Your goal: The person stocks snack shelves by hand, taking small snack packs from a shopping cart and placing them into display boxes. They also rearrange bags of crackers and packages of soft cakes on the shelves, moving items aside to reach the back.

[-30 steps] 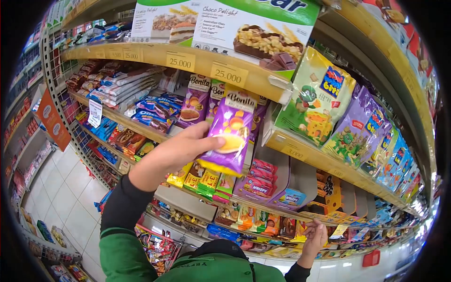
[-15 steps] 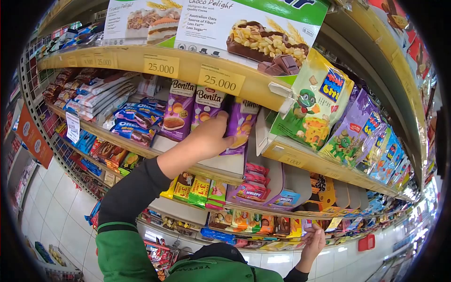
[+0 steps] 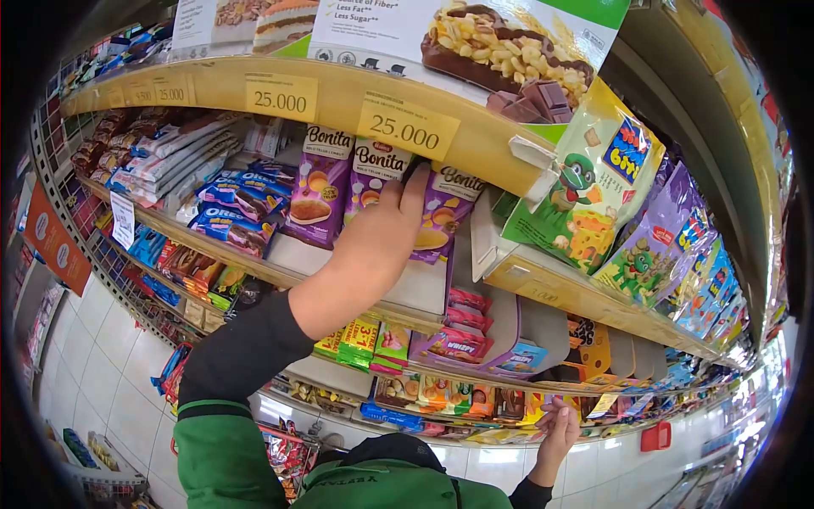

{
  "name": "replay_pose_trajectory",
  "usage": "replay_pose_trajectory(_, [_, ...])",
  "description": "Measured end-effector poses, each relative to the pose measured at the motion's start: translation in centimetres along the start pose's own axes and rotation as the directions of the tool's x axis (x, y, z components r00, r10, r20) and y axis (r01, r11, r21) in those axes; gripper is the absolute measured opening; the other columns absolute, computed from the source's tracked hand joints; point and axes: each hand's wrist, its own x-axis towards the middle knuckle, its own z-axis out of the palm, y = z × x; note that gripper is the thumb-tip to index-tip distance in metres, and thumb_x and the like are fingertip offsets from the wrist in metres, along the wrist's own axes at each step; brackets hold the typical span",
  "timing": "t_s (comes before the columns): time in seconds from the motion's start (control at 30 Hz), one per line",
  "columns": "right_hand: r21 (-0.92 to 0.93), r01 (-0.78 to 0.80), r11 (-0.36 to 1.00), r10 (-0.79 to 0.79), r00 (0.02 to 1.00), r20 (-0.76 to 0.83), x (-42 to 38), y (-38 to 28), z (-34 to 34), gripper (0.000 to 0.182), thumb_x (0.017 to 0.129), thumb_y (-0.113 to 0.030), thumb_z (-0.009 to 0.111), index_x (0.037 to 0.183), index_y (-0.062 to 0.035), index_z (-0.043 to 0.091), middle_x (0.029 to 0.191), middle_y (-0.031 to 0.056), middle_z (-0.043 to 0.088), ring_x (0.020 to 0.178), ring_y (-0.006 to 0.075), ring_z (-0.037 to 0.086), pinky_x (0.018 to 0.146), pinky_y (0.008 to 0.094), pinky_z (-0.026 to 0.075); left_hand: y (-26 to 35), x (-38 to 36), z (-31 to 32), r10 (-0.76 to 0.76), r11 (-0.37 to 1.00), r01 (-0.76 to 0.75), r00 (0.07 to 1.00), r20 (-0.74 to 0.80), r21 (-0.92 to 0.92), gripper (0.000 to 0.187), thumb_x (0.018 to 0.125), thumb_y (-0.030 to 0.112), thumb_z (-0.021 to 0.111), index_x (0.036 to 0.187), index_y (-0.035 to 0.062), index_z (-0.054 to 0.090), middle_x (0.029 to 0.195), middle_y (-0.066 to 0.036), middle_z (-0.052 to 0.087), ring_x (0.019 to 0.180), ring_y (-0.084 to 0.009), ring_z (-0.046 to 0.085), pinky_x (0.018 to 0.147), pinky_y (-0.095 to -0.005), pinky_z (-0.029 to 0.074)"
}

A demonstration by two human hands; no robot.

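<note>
My left hand (image 3: 373,242) reaches into the shelf with its fingers stretched upward. The fingertips touch the gap between the middle purple Bonita cake pack (image 3: 370,176) and the right purple Bonita cake pack (image 3: 447,208). My palm covers the lower part of the middle pack; the thumb is hidden. A third Bonita cake pack (image 3: 315,191) stands upright on the left, just beside the hand. Low on the right, my right hand (image 3: 557,437) is raised near the lowest shelf, its fingers loosely bent and apart, with nothing plainly held.
Blue Oreo packs (image 3: 233,229) lie left of the Bonita packs. A yellow shelf edge (image 3: 331,95) with price tags runs above. Green and yellow snack bags (image 3: 585,182) jut out on the right. Pink Whizpy packs (image 3: 462,339) sit below. A red basket (image 3: 655,437) is on the floor.
My left hand has moved slightly upward, its fingers now higher between the packs and its thumb out of sight. The right pack leans a little to the right. My right hand has barely moved.
</note>
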Motion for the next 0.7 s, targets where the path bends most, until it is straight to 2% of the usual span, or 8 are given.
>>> replay_pose_trajectory(0.1, [-0.029, -0.001, 1.000, 0.002, 1.000, 0.015, -0.1, -0.3, 0.2, 0.033, 0.089, -0.027, 0.039, 0.093, 0.0023, 0.053, 0.074, 0.0085, 0.058, 0.049, 0.0058, 0.047, 0.043, 0.0150, 0.034, 0.0, -0.5, 0.6, -0.010, 0.994, 0.020, 0.996, -0.091, 0.107, 0.061, 0.069, 0.004, 0.056, 0.122, 0.0043, 0.026, 0.097, -0.022, 0.045, 0.075, -0.0365, 0.054, 0.058, -0.0394, 0.047])
replay_pose_trajectory(0.2, [0.000, -0.049, 0.999, 0.049, 0.999, -0.007, -0.2, -0.5, 0.2, 0.028, 0.089, -0.023, 0.040, 0.092, 0.0020, 0.053, 0.075, 0.0095, 0.059, 0.051, 0.0072, 0.048, 0.048, 0.0184, 0.033, 0.1, -1.3, 0.0, 0.056, 0.995, -0.062, 0.996, 0.074, 0.084, 0.056, 0.070, 0.006, 0.056, 0.120, 0.0072, 0.031, 0.096, -0.019, 0.043, 0.076, -0.0346, 0.054, 0.059, -0.0392, 0.048])
replay_pose_trajectory(0.3, [0.022, -0.082, 0.996, 0.083, 0.997, -0.006, -0.2, -0.5, 0.2, 0.028, 0.088, -0.022, 0.041, 0.093, 0.0023, 0.053, 0.074, 0.0096, 0.059, 0.051, 0.0073, 0.048, 0.049, 0.0183, 0.033, 0.1, -1.9, -0.2, 0.142, 0.982, -0.130, 0.987, 0.077, -0.137, 0.046, 0.072, 0.008, 0.056, 0.115, 0.0089, 0.039, 0.096, -0.018, 0.042, 0.078, -0.0334, 0.054, 0.062, -0.0381, 0.048])
replay_pose_trajectory(0.4, [0.004, -0.054, 0.999, 0.054, 0.998, 0.017, -0.1, -0.6, 0.4, 0.027, 0.088, -0.022, 0.041, 0.093, 0.0023, 0.053, 0.074, 0.0097, 0.059, 0.051, 0.0075, 0.048, 0.049, 0.0184, 0.033, 0.1, -1.7, -0.3, 0.221, 0.961, -0.201, 0.971, 0.091, -0.189, 0.039, 0.073, 0.013, 0.057, 0.109, 0.0076, 0.045, 0.098, -0.018, 0.041, 0.081, -0.0331, 0.053, 0.067, -0.0376, 0.047])
replay_pose_trajectory(0.5, [-0.025, -0.031, 0.999, 0.032, 0.999, 0.031, 0.0, -0.7, 0.7, 0.027, 0.088, -0.021, 0.041, 0.093, 0.0020, 0.053, 0.074, 0.0095, 0.059, 0.051, 0.0076, 0.048, 0.049, 0.0187, 0.033, 0.8, -1.7, -0.4, 0.165, 0.980, -0.139, 0.967, 0.192, -0.143, 0.038, 0.072, 0.016, 0.058, 0.108, 0.0066, 0.047, 0.099, -0.018, 0.041, 0.081, -0.0330, 0.053, 0.068, -0.0376, 0.047])
replay_pose_trajectory(0.6, [-0.022, -0.037, 0.999, 0.037, 0.998, 0.041, 0.0, -0.8, 0.9, 0.026, 0.088, -0.021, 0.042, 0.093, 0.0017, 0.054, 0.075, 0.0093, 0.059, 0.051, 0.0076, 0.048, 0.049, 0.0188, 0.033, 0.7, -1.8, -0.1, 0.203, 0.976, -0.184, 0.961, 0.187, -0.114, 0.041, 0.072, 0.020, 0.058, 0.109, 0.0062, 0.048, 0.101, -0.017, 0.042, 0.085, -0.0322, 0.051, 0.071, -0.0403, 0.044])
replay_pose_trajectory(0.7, [-0.015, -0.064, 0.998, 0.064, 0.997, 0.036, -0.1, -0.7, 0.9, 0.026, 0.088, -0.021, 0.042, 0.093, 0.0018, 0.054, 0.075, 0.0091, 0.059, 0.051, 0.0075, 0.048, 0.049, 0.0188, 0.033, 0.9, -1.7, 0.0, 0.267, 0.963, -0.262, 0.929, 0.254, -0.055, 0.041, 0.071, 0.021, 0.058, 0.108, 0.0052, 0.051, 0.100, -0.015, 0.044, 0.092, -0.0298, 0.046, 0.075, -0.0418, 0.042])
